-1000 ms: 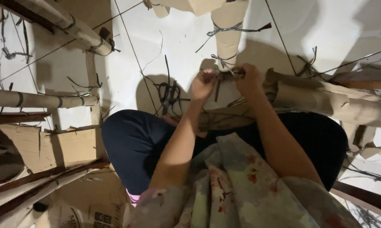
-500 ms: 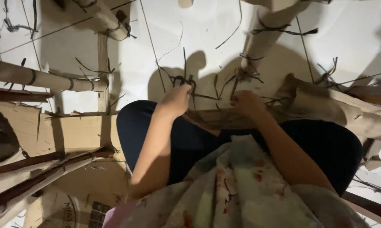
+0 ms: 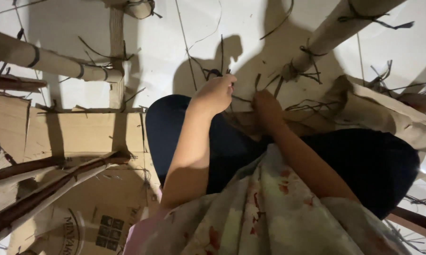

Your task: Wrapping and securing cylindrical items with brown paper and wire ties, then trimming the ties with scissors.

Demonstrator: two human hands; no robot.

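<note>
I sit on a white tiled floor with my legs in dark trousers (image 3: 184, 132) folded under me. My left hand (image 3: 216, 93) is closed around a bunch of thin dark strips (image 3: 217, 73) lying just past my knee. My right hand (image 3: 266, 110) sits close beside it, in shadow, its fingers curled down among more dark strips (image 3: 307, 106). A rolled cardboard tube (image 3: 331, 33) tied with dark strips runs away from my hands to the upper right. A second crumpled cardboard roll (image 3: 387, 118) lies to the right of my right hand.
Flattened cardboard sheets (image 3: 80, 137) cover the floor at left, with long cardboard rolls (image 3: 43, 59) and dark-edged rolls (image 3: 47, 184) lying on them. Loose dark strips (image 3: 383, 75) are scattered over the white tiles (image 3: 166, 42). A printed cardboard box panel (image 3: 85, 226) lies at the lower left.
Both hands have dropped from the tied end of the upright tube down to the strips by my knees. The view has swung downward and to the left.
</note>
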